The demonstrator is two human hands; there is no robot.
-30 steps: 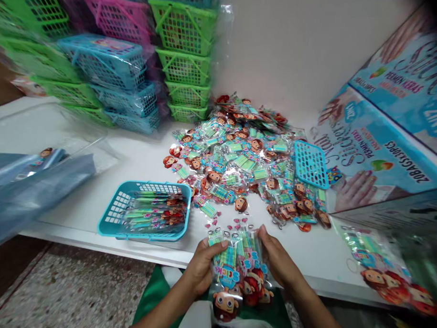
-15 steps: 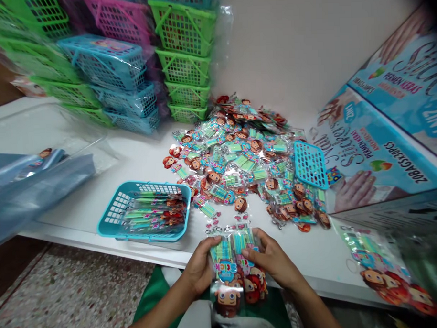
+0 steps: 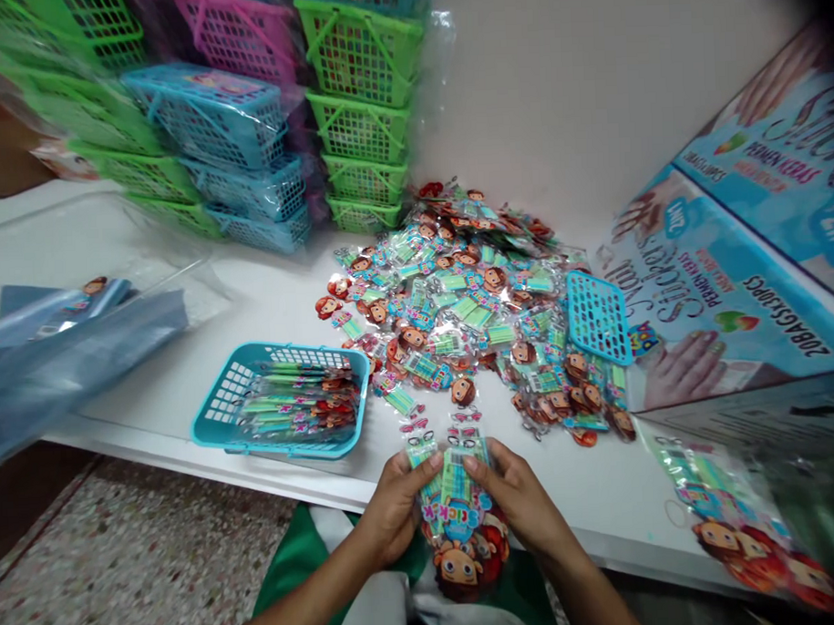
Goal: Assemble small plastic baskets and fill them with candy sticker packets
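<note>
Over my lap, at the table's front edge, my left hand (image 3: 393, 507) pinches some candy stick packets (image 3: 458, 530) with thumb and fingers. My right hand (image 3: 523, 500) grips the same overlapping bunch from the other side. The packets are clear, with green sticks, a blue label and a cartoon head at the lower end. To the left stands a blue plastic basket (image 3: 208, 420) holding a row of similar packets. Beyond my hands a large loose heap of packets (image 3: 450, 302) is spread over the white table.
Wrapped stacks of green baskets (image 3: 359, 128) and blue baskets (image 3: 225, 128) stand at the back left. Clear plastic bags (image 3: 83, 361) lie at the left. A blue perforated lid (image 3: 599, 317) leans on the heap beside printed cartons (image 3: 724, 311). More packets (image 3: 739, 520) hang at right.
My hands have drawn closer together, and the two side-by-side groups of packets now overlap in one bunch. The view has shifted slightly.
</note>
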